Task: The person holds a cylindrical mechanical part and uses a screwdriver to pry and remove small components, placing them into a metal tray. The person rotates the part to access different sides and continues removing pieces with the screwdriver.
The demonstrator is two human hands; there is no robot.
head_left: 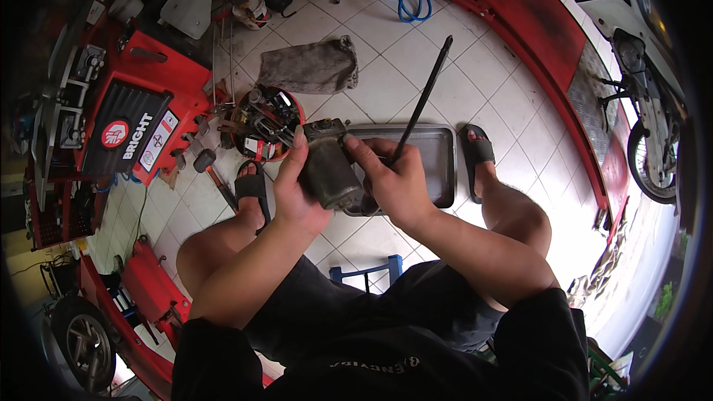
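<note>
Between my two hands, in front of me, is a dark, grimy, metal cylinder-shaped part [330,171] with a squared, flanged far end. My left hand [295,189] is closed round its left side, with the thumb up along it. My right hand [397,182] grips a long black-shafted screwdriver [425,96], its tip pointing up and away from me. The right thumb also presses the part's right edge. Most of the screwdriver's handle is hidden by my fingers. Below the hands, a grey metal tray [448,152] lies on the floor, partly covered by the part and my right hand.
A red tub [299,108] full of tools and parts stands left of the tray. Beyond it lies a dirty grey cloth [308,67]. A hammer [215,174] is near my left foot. Blue hose [412,4], a red lift platform [538,37], a motorcycle [642,96] and a red machine [156,67] surround the area.
</note>
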